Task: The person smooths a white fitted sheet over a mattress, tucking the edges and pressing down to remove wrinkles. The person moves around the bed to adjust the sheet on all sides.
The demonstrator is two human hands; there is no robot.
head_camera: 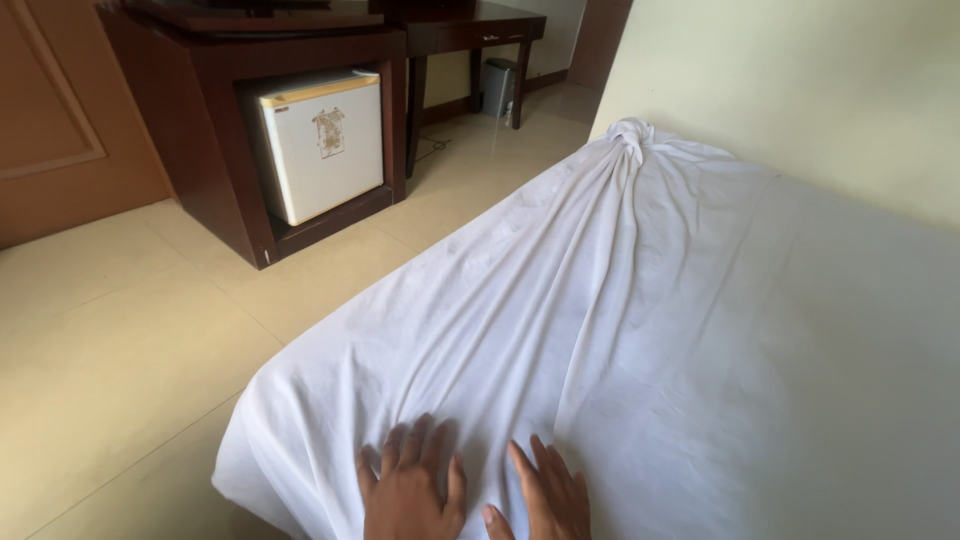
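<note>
A white sheet [640,330] covers a mattress and is wrinkled in long folds that run toward a knotted corner [628,135] at the far end. My left hand [410,490] lies flat on the sheet near the bottom edge of the view, fingers spread. My right hand [550,495] rests flat beside it on the sheet, fingers apart too. Neither hand holds anything. The near corner of the mattress [250,450] drapes down toward the floor on the left.
A small white fridge [322,145] sits inside a dark wooden cabinet [215,120] at the back left. A dark desk [470,30] and a grey bin [497,85] stand behind it. Beige tiled floor [120,340] lies to the left, a pale wall [820,90] on the right.
</note>
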